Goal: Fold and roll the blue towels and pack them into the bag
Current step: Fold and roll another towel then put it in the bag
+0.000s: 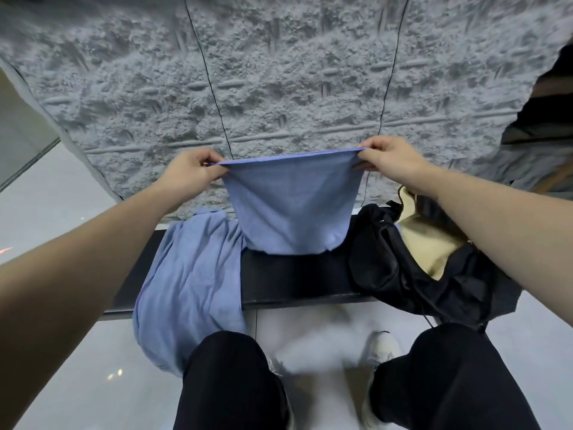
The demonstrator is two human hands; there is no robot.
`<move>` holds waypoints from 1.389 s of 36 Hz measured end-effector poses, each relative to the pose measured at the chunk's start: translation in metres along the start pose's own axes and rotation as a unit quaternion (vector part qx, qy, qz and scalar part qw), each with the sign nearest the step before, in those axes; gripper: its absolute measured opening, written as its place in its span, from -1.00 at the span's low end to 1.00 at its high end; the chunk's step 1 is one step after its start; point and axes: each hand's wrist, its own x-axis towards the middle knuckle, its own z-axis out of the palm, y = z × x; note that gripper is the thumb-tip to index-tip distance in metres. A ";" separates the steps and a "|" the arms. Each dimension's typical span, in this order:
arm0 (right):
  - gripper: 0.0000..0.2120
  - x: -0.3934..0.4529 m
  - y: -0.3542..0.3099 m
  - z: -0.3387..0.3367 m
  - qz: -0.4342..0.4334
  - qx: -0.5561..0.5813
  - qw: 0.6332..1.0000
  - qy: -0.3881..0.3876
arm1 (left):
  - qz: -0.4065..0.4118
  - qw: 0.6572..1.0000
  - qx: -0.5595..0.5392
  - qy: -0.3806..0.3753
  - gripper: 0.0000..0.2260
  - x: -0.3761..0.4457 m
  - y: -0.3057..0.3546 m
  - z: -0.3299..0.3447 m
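knees in black trousers [235,380] nearest | second blue towel [189,283] draped off black tabletop [294,283] left edge | black bag [412,268] open, right | left hand [189,175], right hand [393,162]: each grip pinched on top corners of blue towel [291,209], hanging above tabletop | grey textured wall [279,72] far

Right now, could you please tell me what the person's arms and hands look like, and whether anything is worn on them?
Both forearms are bare up to the frame edges: no sleeves in view. The left hand and right hand have no gloves, and I can make out no rings, watch or bracelet. Fingernails look short and unpainted, though the picture is soft. No markings show.
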 end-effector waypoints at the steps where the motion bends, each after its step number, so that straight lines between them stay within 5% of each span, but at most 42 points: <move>1: -0.81 0.000 0.001 -0.001 -0.003 -0.005 1.000 0.005 | 0.008 1.000 0.000 0.010 -0.82 -0.001 0.000 0.001; 6: -0.88 -0.007 0.014 0.003 -0.017 -0.070 0.997 -0.003 | 0.041 0.999 0.008 0.026 -0.86 -0.019 -0.009 0.009; 18: -0.90 -0.045 0.082 0.036 0.002 -0.303 0.939 -0.162 | -0.017 0.985 0.120 -0.124 -0.86 -0.076 -0.099 0.064; 50: -0.87 -0.150 0.126 0.060 0.003 -0.422 0.858 -0.294 | -0.018 0.970 0.147 -0.191 -0.87 -0.146 -0.137 0.075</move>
